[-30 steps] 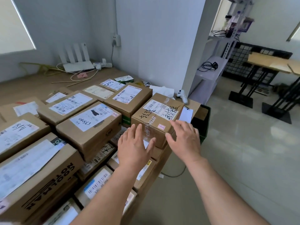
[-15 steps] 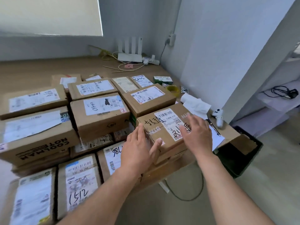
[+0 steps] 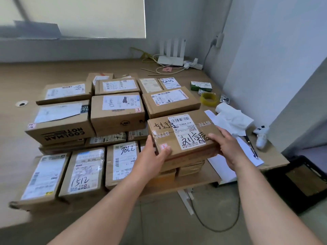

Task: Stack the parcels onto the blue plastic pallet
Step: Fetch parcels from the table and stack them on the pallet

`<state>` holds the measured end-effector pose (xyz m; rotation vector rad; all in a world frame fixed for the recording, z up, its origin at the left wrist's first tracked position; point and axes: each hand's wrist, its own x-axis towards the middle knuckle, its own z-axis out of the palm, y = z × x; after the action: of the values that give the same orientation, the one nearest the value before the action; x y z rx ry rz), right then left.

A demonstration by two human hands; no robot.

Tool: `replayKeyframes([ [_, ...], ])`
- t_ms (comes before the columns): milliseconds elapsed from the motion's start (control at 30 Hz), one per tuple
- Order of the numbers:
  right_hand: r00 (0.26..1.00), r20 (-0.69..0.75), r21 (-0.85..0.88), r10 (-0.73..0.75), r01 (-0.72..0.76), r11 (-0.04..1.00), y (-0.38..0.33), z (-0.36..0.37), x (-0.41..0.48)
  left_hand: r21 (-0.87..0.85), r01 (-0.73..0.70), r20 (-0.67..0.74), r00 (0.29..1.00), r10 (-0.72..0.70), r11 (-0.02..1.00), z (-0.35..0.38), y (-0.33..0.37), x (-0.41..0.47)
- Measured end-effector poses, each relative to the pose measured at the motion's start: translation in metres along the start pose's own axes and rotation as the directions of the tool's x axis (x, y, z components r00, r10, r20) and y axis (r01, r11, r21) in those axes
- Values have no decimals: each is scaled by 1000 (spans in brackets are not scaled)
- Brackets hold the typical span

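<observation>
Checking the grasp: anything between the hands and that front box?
Nothing visible. Left hand and right hand already grip the box by its sides. No blue pallet is in view, so that path cannot be judged.

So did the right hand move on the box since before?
Yes. The right hand slid off the top of the taped parcel, down around its right edge, toward the white paper; it now grips that side.

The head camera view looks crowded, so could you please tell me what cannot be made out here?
- Blue plastic pallet: not in the head view at all.
- Parcels under the taped parcel: mostly covered by it and by the left hand.
- Right hand fingers: tucked behind the parcel's edge.
- Parcel at bottom left: label blurred.
- Printed label text: too small to read.
</observation>
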<state>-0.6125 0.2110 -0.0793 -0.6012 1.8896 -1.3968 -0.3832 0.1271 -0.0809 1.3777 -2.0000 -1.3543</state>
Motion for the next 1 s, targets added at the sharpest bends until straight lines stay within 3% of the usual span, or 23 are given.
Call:
replayKeyframes([
  [200,967,224,-7,119,-120,993,1,-20,-2,-154,-10,18,1000,13,988,4,-1,-5],
  [533,928,371,21,22,-32,999,16,-42,-17,-308,-85,67,992,110,948,1,-13,-21],
  [700,906,413,82,-94,66,994,11,-31,-24,-325,-146,-3,988,153,934,-13,-15,-30],
  [833,896,368,182,-248,192,964,-4,-10,-37,-286,-250,-101,968,231,925,-38,-6,-34],
  [1000,878,344,208,-333,275,939,-24,22,-56,-292,-351,-173,934,312,890,-86,-3,-37],
])
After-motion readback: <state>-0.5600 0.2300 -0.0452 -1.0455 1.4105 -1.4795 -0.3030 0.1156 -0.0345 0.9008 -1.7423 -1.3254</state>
